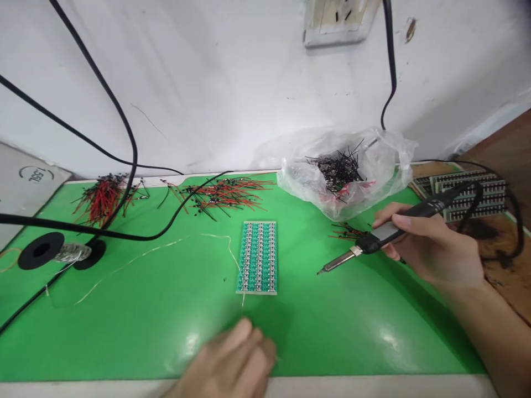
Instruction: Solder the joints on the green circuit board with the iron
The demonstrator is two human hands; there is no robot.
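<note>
A scuffed white wall (pixel 207 83) spans the upper half of the frame, with a pale electrical socket (pixel 338 23) at the top, right of centre, and a small brown chipped patch (pixel 410 30) beside it. Below, a desk (pixel 352 385) with a glossy bright green top (pixel 124 345) and a pale front edge reflects soft white glare at lower left and lower right; a brown surface (pixel 512 155) shows at the right edge.

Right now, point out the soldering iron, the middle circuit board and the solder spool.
Soldering iron (pixel 382 232): head view, on its grey grip.
Middle circuit board (pixel 260 257): head view, centre of its upper face.
Solder spool (pixel 71 252): head view, on its wire-wound middle.
</note>
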